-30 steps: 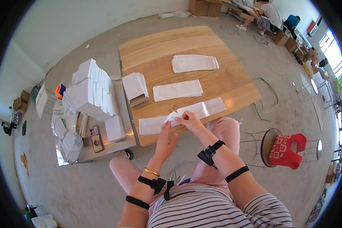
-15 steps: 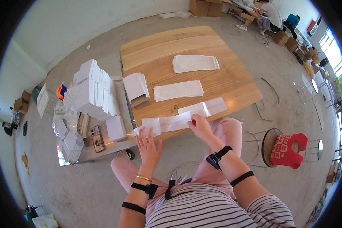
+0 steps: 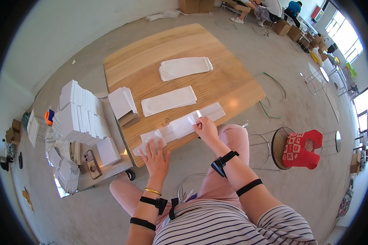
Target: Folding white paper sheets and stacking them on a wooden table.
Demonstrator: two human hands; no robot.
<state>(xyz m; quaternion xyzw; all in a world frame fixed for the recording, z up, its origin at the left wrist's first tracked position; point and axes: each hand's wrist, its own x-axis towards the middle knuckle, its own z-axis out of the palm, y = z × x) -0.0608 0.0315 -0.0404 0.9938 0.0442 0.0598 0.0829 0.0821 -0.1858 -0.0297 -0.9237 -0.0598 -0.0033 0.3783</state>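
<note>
A row of thin, slightly see-through white sheets (image 3: 177, 127) lies overlapping along the near edge of the wooden table (image 3: 221, 81). My left hand (image 3: 155, 160) is open, its spread fingertips resting on the sheet at the left end of that row. Farther right, my right hand (image 3: 206, 130) is closed in a pinch on the raised, curled edge of a white sheet (image 3: 193, 118). Beyond them lie two flat stacks of similar white sheets, a middle stack (image 3: 169, 101) and a farther stack (image 3: 185, 68).
White folded cartons (image 3: 123, 104) lie at the table's left side. On the adjoining metal surface stand tall stacks of white boxes (image 3: 79, 116), a phone (image 3: 93, 164) and loose white pieces. A red bag (image 3: 300, 149) rests on a stool at right. People sit in the far background.
The view has turned, so the table appears farther left. The sheet stretched between my hands now lies lower on the left, and my right hand pinches a curled edge.
</note>
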